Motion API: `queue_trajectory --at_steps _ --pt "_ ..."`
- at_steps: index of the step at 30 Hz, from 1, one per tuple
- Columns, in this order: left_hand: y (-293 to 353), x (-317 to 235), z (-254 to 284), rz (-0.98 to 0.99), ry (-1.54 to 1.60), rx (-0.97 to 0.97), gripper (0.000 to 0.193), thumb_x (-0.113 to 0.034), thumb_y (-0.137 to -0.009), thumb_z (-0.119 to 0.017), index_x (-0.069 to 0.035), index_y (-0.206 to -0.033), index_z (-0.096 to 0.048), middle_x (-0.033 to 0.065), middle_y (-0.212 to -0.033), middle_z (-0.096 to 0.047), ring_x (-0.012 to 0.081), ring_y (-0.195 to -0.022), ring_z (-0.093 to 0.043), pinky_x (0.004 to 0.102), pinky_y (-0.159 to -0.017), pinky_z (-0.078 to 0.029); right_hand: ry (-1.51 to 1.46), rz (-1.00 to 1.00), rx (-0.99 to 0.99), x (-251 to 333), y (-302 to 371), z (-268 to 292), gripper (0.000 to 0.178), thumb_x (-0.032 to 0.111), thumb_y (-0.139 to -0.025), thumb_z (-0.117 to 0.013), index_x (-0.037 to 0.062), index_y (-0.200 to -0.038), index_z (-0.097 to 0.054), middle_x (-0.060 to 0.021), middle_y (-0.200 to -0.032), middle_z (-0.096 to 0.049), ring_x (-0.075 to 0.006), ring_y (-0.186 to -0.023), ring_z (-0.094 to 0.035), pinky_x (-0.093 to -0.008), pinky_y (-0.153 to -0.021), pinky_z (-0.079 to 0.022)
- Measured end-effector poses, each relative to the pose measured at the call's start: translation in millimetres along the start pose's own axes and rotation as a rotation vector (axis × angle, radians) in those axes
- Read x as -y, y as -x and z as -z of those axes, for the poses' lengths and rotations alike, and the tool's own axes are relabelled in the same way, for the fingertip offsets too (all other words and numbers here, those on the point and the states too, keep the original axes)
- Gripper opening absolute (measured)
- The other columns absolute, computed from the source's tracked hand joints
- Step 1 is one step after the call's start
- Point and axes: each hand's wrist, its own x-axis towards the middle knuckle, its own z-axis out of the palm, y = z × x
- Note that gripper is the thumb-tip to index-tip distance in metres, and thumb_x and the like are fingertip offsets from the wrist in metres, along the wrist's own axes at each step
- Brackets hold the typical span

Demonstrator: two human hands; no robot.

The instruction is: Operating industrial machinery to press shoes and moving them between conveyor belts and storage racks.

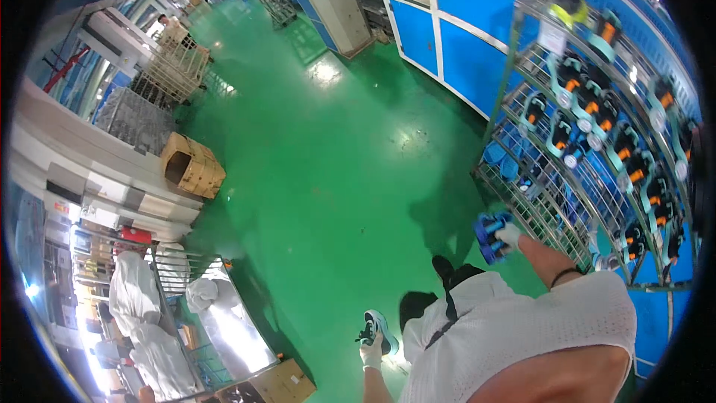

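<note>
My left hand (371, 355), in a white glove, is closed around a sneaker (378, 327) with a black upper and a pale sole. It holds the shoe low in front of my body, over the green floor. Out to the right, my right hand (510, 234), also gloved in white, grips a chunky blue object (490, 239) whose exact kind I cannot make out. That hand is beside a metal shoe rack (514, 60). On its slanted shelves sit several black shoes (626, 151) with orange patches and mint soles.
Blue cabinets (473, 60) line the right side behind the rack. An open cardboard box (203, 169) stands on the left, near a wire cart (175, 71) with a person (173, 30) beside it. Another cart with white-covered bundles (134, 291) is at lower left.
</note>
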Motion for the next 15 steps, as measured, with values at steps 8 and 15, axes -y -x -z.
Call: queue_trajectory --at_steps 8,15 --pt "-121 -155 6 -0.057 0.021 0.001 0.061 -0.043 -0.080 -0.078 0.006 -0.114 -0.067 0.0159 -0.102 -0.071 0.0247 -0.094 -0.068 0.0386 -0.084 -0.053 0.078 0.258 0.082 334 -179 -103 0.026 0.013 -0.086 -0.065 0.0038 -0.110 -0.062 -0.0100 -0.090 -0.065 -0.0272 -0.080 -0.067 -0.0453 -0.057 -0.062" --pt "-347 -333 80 -0.166 -0.031 -0.052 0.059 -0.042 -0.080 -0.078 0.007 -0.113 -0.067 0.0158 -0.101 -0.071 0.0242 -0.090 -0.067 0.0382 -0.081 -0.053 -0.028 -0.129 -0.146 427 -279 -201 0.036 0.009 -0.081 -0.066 0.0065 -0.117 -0.066 -0.0125 -0.109 -0.067 -0.0321 -0.090 -0.069 -0.0477 -0.060 -0.061"
